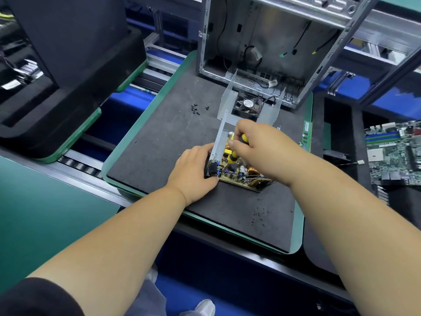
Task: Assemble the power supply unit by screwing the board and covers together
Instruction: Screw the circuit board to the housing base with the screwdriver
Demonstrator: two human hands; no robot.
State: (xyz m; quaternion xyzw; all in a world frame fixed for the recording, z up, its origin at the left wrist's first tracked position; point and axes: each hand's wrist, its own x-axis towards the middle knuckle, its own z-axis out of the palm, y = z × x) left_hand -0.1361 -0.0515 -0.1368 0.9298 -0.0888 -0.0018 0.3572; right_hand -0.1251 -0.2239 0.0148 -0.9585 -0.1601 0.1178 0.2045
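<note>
1. Nearest the camera, two bare forearms reach forward over a dark foam mat [239, 215] that lies on a green tray on the tabletop.
2. Left of centre, the left hand [193, 172] grips the near-left corner of the power supply unit, thumb along its front edge and fingers against the upright metal side wall [219, 137], so the case is held steady.
3. Between the hands sits the board [241, 173] inside the open case, with yellow parts and a copper coil showing; no cover is on it.
4. Just right of that, the right hand [262, 149] curls round a yellow and black screwdriver [233, 156], whose shaft angles down toward the board's near-left corner; the tip itself is too small to see.
5. Judging from this, the step in hand is fastening the board to the case, so the task looks early.
6. Farther back, a few loose screws [196, 109] lie on the mat, and a fan cover [249, 107] stands before an open computer chassis [268, 49].
7. Next, I judge, the driver must stay square on the screw while the left hand holds firm, then another screw is fetched.
</note>
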